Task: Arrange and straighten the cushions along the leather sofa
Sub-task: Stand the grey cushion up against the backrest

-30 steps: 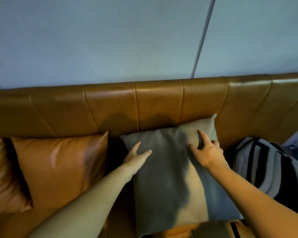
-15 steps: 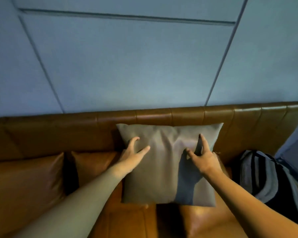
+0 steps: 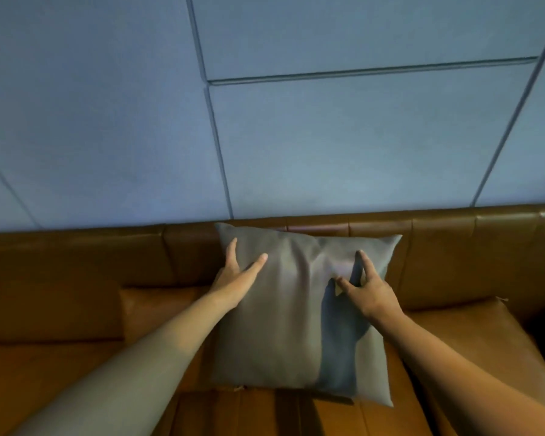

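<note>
Now propped upright against the sofa backrest (image 3: 453,247) rather than lying tilted, the grey cushion (image 3: 296,309) is being pressed by left hand (image 3: 238,275) and right hand (image 3: 370,291), fingers spread flat, gripping nothing, so straightening looks nearly finished.

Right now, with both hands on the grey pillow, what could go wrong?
1. The pillow leans on the backrest with its top corners uneven. If the hands let go, it may flop forward.
2. The right hand only touches with its fingertips, while the left hand lies flat, so an uneven push could twist it crooked.
3. It sits close to the brown cushion, so sliding it right could bump that.
</note>
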